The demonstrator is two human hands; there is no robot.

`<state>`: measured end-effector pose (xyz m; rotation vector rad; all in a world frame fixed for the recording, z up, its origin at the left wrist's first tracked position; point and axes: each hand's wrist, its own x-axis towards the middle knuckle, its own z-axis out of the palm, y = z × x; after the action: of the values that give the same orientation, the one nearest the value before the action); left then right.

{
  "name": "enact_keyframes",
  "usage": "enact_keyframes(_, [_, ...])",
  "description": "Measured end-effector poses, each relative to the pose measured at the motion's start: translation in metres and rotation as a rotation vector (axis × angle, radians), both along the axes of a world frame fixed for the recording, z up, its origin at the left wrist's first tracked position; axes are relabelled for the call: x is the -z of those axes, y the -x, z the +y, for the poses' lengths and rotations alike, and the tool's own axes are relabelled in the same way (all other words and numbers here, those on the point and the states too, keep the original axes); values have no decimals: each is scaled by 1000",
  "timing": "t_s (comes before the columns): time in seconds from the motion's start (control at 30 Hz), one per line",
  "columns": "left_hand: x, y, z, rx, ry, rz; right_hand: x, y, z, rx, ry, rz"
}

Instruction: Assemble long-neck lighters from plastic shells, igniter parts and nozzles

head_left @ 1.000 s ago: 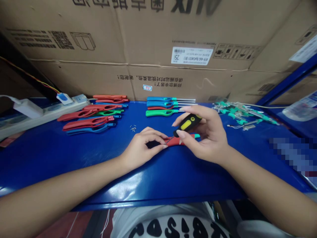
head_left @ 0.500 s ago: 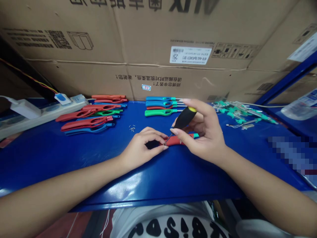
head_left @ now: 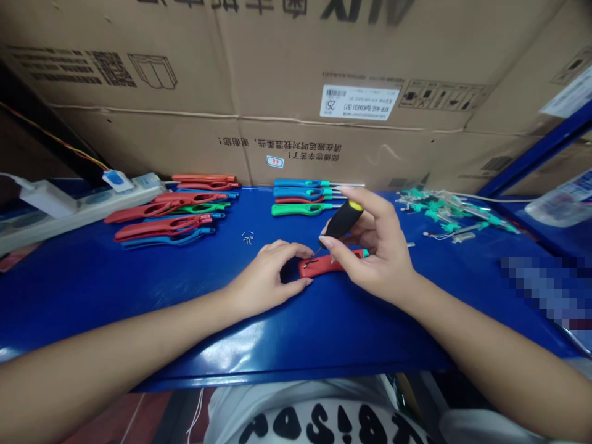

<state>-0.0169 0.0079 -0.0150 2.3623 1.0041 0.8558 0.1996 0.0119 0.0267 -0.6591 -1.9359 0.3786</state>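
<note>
A red long-nosed lighter (head_left: 318,266) lies on the blue table, its green front part pointing right. My left hand (head_left: 267,271) grips its handle end, thumb on the near edge and index finger on the far edge. In my right hand (head_left: 380,246) is a black screwdriver (head_left: 341,223) with a yellow cap, tilted so that its thin tip meets the lighter near the left end. Part of the lighter is hidden behind my right fingers. Several small screws (head_left: 248,237) lie loose beyond my left hand.
Red, blue and green lighter shells (head_left: 161,228) are at the left, beside a power strip (head_left: 92,209). Several assembled lighters (head_left: 298,209) lie at the back middle. Green lighter parts with metal rods (head_left: 456,211) are heaped at right. A cardboard box (head_left: 277,74) stands behind.
My left thumb and index finger have spread slightly apart, showing more of the lighter's end. The screwdriver tip stays on the lighter.
</note>
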Motion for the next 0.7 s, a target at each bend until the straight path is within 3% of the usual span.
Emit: enact_keyframes(0.7, [0, 2, 1, 23, 32, 14, 0, 0, -2, 0, 31, -24])
